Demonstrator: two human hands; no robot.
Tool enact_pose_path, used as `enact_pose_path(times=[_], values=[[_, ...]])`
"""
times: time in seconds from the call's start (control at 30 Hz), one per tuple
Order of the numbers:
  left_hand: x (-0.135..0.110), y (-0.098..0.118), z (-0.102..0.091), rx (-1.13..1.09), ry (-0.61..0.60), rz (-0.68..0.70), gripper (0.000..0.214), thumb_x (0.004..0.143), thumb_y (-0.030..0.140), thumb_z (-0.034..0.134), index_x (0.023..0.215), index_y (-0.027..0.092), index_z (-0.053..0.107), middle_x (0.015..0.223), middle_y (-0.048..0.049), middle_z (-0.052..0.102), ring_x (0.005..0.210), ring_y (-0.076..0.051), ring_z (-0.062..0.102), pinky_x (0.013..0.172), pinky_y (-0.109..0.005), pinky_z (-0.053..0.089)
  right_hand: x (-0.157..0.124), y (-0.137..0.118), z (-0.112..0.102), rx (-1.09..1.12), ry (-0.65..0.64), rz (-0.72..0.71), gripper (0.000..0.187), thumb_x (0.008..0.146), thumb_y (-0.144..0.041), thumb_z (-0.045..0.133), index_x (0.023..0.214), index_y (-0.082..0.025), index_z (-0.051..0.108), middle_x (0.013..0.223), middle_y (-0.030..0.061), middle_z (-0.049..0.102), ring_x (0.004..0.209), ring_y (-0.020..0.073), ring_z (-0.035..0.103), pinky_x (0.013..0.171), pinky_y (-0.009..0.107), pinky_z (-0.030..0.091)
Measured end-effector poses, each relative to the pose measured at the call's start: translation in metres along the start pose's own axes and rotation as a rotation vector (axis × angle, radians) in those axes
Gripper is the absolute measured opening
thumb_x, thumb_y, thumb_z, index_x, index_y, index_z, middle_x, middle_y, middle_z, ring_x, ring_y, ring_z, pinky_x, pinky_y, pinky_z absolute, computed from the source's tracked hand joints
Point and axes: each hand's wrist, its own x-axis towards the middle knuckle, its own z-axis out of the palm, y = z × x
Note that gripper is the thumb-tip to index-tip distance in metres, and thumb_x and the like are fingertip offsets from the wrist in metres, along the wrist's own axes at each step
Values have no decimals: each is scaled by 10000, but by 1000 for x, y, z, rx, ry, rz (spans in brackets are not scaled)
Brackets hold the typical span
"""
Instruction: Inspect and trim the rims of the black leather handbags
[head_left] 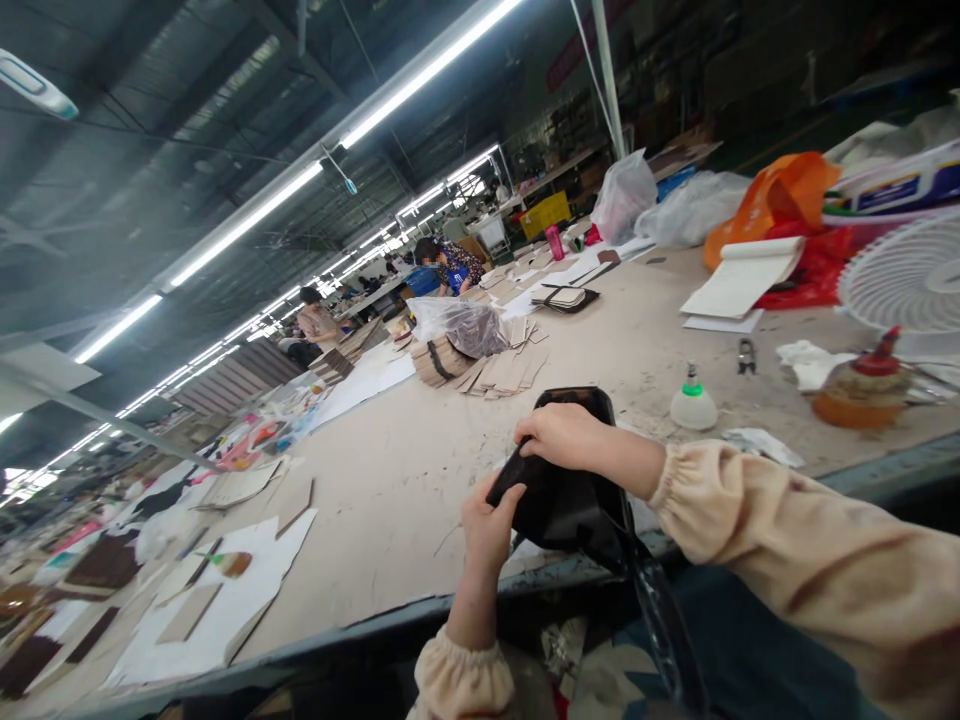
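A glossy black bag [559,505], seemingly leather, is tilted at the front edge of the table. A long black strap [667,630] hangs from it over the edge toward my lap. With the thumb on its near side, my left hand [487,525] pinches the bag's left edge. Farther up the same edge, my right hand [566,437] is closed on the rim, its fingers curled over it. The inside of the bag is dark, and I cannot make out anything in it.
Right of the bag stand a small white bottle with a green collar [694,400] and an amber glue bottle [862,385]. A white fan [911,270] is at the far right. Stacked brown pieces [441,362] lie ahead. Two people [454,265] work farther back.
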Motion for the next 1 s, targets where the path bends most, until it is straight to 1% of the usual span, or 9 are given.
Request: enact_pose_path(times=[0.17,0.33,0.4,0.47,0.53,0.6,0.67,0.83,1.0], values=[[17,10,-22,-26,-100,107,260,678,288,636,894,162,706,874,-55,703,821,-203,624,761,-318,491,-7,-15,-17,-75,-27,27,254,772,-379,515,942,-291,683,841,55,690,841,220,613,660,285,427],[31,18,-36,11,-278,63,245,640,276,653,850,166,711,728,-26,692,672,-175,612,601,-263,487,-15,-19,-15,-91,2,67,260,779,-405,500,930,-299,682,858,50,688,836,217,612,663,288,427],[32,19,-34,71,-309,77,200,613,261,665,788,178,714,650,-6,672,588,-157,591,524,-238,460,-17,-16,-9,-87,-7,89,261,774,-407,505,935,-302,682,873,45,689,830,211,615,657,279,424],[30,22,-29,141,-273,161,177,590,255,681,754,202,717,624,3,668,556,-154,585,498,-231,445,-17,-14,-4,-92,-1,95,266,775,-398,502,945,-299,682,889,47,690,832,206,614,659,273,419],[29,29,-23,177,-205,269,203,586,257,690,785,232,722,704,-10,697,622,-174,614,556,-249,469,-16,-13,-1,-96,7,86,264,774,-389,499,940,-297,683,887,47,691,828,206,612,655,274,412],[29,37,-16,181,-172,322,234,610,259,678,840,254,722,815,-24,713,721,-195,635,648,-272,485,-15,-13,-1,-94,0,83,248,768,-386,501,899,-292,689,857,43,692,812,209,611,639,277,403],[32,41,-9,185,-185,311,203,650,255,643,836,264,724,812,-19,716,717,-194,636,656,-274,478,-15,-10,-2,-81,0,76,238,762,-387,507,888,-291,684,844,35,689,809,207,607,630,274,393],[41,35,-3,211,-239,260,176,720,272,559,754,260,731,632,11,687,570,-160,588,508,-236,406,-22,4,-10,-23,54,52,360,740,-348,557,1096,-307,587,835,-4,681,784,172,600,613,250,366],[46,32,-3,178,-272,202,186,718,285,556,752,244,734,609,10,674,558,-154,568,483,-227,375,-27,15,-17,-48,65,84,194,766,-328,549,931,-254,619,770,-1,677,732,160,600,575,242,341]])
